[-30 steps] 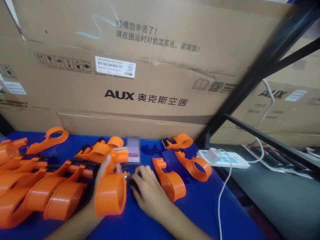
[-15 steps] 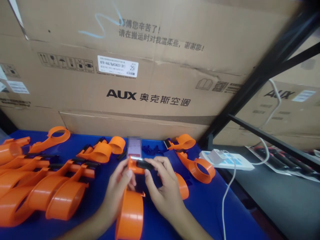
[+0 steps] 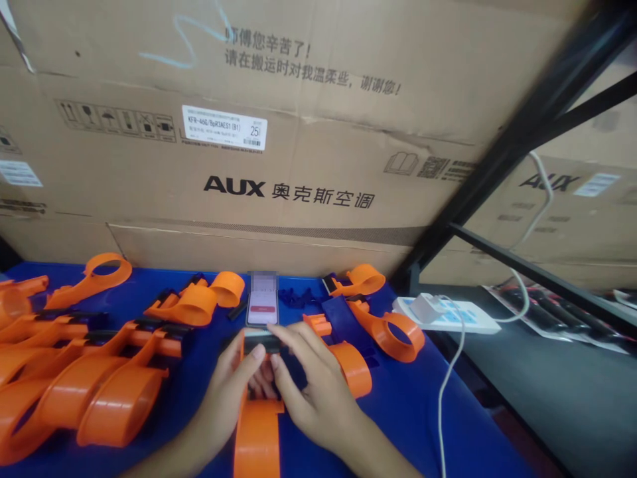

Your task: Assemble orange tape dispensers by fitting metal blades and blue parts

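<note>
Low in the middle is an orange tape dispenser [image 3: 257, 438], its ring toward me and its head up between my hands. My left hand [image 3: 226, 382] is closed around the left side of the head, thumb on its front. A black roller [image 3: 263, 343] lies across the head. Fingers of my right hand [image 3: 316, 388] press on the roller's right end and top edge, with the thumb below. My fingers partly hide the head and the roller's ends.
Several orange dispensers [image 3: 119, 401] with black rollers crowd the left of the blue table [image 3: 398, 425]; more lie right. A phone [image 3: 263, 302] and dark blue parts [image 3: 301, 297] sit behind my hands. A carton [image 3: 298, 153] stands behind. A power strip [image 3: 462, 318] trails a white cable.
The black roller has moved left from the dispenser's right side and now lies across its head. My right hand has moved left with it, and the dispenser's head has turned slightly.
</note>
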Demonstrator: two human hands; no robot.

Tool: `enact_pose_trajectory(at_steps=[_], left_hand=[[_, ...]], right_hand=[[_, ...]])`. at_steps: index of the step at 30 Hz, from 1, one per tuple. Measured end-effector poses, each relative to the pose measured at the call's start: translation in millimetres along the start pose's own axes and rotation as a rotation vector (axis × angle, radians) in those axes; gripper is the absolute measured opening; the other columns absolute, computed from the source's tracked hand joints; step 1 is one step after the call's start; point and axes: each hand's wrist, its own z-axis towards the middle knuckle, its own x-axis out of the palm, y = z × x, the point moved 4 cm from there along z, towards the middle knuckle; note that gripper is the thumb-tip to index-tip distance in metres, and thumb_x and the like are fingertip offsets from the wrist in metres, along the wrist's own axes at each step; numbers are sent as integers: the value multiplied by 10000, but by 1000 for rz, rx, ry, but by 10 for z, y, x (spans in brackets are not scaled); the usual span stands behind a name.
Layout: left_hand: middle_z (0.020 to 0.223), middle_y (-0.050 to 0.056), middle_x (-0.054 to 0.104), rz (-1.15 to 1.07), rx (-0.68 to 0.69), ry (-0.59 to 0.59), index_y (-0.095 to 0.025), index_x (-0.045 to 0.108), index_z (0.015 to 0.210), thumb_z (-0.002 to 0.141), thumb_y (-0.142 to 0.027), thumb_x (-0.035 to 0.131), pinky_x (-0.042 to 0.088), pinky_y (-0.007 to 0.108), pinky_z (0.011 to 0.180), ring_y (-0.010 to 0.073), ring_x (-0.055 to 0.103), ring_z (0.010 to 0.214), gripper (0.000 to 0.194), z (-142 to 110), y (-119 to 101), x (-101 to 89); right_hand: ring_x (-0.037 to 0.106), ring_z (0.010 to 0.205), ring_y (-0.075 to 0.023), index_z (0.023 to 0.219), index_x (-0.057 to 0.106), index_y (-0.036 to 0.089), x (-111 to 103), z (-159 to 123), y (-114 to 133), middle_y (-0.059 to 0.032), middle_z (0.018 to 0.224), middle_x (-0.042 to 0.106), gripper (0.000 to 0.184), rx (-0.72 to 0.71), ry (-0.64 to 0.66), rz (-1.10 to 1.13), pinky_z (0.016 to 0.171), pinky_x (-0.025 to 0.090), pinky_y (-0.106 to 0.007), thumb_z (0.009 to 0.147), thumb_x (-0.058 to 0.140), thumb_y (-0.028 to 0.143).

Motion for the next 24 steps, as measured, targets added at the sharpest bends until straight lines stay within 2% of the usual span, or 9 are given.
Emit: enact_pose_trajectory(at_steps=[4,8,10,12,14,16,18,21,24], left_hand=[[613,-9,664,-71,-79,-29,-192,646,937,875,-489,724,452,237,473,142,611,459,314,40,3,-1],[625,-9,659,-196,-221,-85,-183,627,830,849,-513,734,495,244,484,133,614,446,347,43,-6,10],[621,-12,647,-231,-276,-94,-177,621,787,835,-515,744,510,247,494,127,610,441,364,32,-8,20],[620,-10,641,-245,-311,-87,-172,623,775,829,-517,747,510,244,489,128,613,444,371,21,1,27],[639,-5,648,-247,-323,-72,-171,634,800,828,-510,752,512,243,491,131,620,456,360,15,22,29],[652,-2,656,-236,-316,-57,-175,643,833,832,-505,753,521,248,503,133,625,466,348,14,46,27],[649,-1,651,-214,-286,-42,-174,640,830,850,-510,731,531,257,517,135,626,467,349,18,57,27],[654,-2,649,-185,-245,-35,-175,630,822,876,-508,701,534,265,521,137,628,465,344,26,51,27],[660,-8,651,-181,-240,-38,-181,626,838,882,-502,695,533,266,522,138,631,465,332,32,43,25]], right_hand=[[652,1027,-233,1510,443,256,-68,4,95,-99,1167,663,549,12,22,-44,885,593,-412,976,559,201],[670,1041,-233,1428,555,267,-427,38,106,-95,1240,676,448,-46,-88,-20,882,588,-398,983,572,221],[685,1025,-242,1289,666,269,-701,64,-23,-82,1153,714,307,-25,-255,-40,879,580,-407,1001,562,249],[711,960,-248,1181,721,258,-935,84,-252,-73,1039,750,239,68,-435,-93,878,576,-427,1019,550,302],[731,899,-260,1171,723,237,-1040,110,-522,-75,983,774,260,210,-498,-139,845,582,-439,1019,555,364],[736,908,-274,1165,735,225,-990,162,-738,-86,1013,788,288,294,-367,-200,846,580,-452,1004,575,402],[725,1002,-281,1202,735,229,-854,213,-847,-89,1116,782,311,279,-162,-217,914,565,-473,1009,565,405],[657,1202,-296,1268,722,253,-656,243,-862,-81,1290,731,356,217,105,-227,1067,482,-539,1021,544,440],[578,1327,-302,1320,698,296,-564,233,-859,-63,1401,671,410,226,249,-206,1154,389,-590,1026,518,518]])
